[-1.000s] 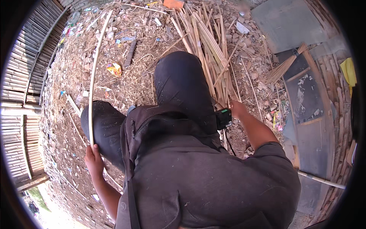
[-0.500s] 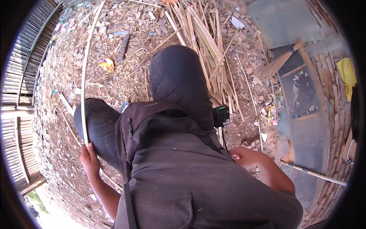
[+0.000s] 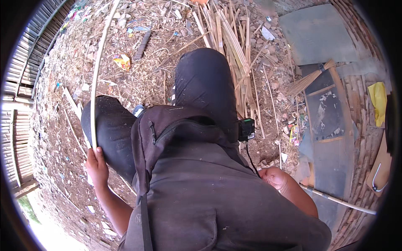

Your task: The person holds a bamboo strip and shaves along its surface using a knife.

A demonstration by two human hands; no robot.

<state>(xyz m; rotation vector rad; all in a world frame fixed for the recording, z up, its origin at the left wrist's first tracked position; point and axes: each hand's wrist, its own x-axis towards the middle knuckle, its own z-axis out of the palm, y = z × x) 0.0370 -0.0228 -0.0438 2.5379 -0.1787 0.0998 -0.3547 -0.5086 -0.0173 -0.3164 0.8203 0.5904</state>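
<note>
A long pale bamboo strip [image 3: 99, 67] runs from the upper edge down past my bent left knee. Its near end lies in my left hand [image 3: 97, 167], whose thumb and fingers close around it beside the knee. My right hand [image 3: 274, 176] is at my right hip, its fingers curled against the dark shirt. The shirt partly hides those fingers, so what they hold, if anything, cannot be made out. A black cable runs down to the shirt near that hand from a small black box [image 3: 246, 129] at my right thigh.
Ahead of my right knee lies a heap of split bamboo strips [image 3: 234, 42]. On the right are a straw broom [image 3: 307, 81], a dark worn panel [image 3: 328, 108] and a light stick [image 3: 343, 202]. Rubble and litter cover the ground. A slatted bamboo wall [image 3: 21, 138] stands left.
The view has shifted slightly, so the knees and ground things appear a little further right. My left hand still grips the bamboo strip; my right hand stays at the hip, still curled.
</note>
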